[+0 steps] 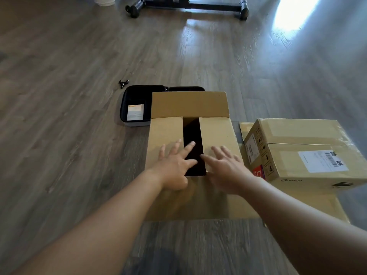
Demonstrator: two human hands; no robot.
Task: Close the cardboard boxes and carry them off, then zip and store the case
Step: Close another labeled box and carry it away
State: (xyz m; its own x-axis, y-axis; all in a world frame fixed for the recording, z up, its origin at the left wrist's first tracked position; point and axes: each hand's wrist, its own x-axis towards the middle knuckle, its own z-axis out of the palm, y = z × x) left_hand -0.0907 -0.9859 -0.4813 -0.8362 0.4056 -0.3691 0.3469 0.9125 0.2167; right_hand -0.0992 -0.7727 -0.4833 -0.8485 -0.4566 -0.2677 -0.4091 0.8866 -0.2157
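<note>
A brown cardboard box (188, 104) stands on the wood floor in front of me. Its two side flaps are folded in with a dark gap between them, and its far flap stands up. My left hand (174, 165) lies spread on the left flap, fingers straight. My right hand (224, 167) lies spread on the right flap, fingers straight. A second cardboard box (305, 151), taped shut with a white label, sits just to the right. Behind the first box lies an open black case (135, 104) holding a white leaflet; the box hides its right half.
A small black part (123, 83) lies on the floor beyond the case. A black frame with wheeled feet (188, 5) stands at the far end, beside a white object (104, 1). Flat cardboard (335, 207) lies under the second box.
</note>
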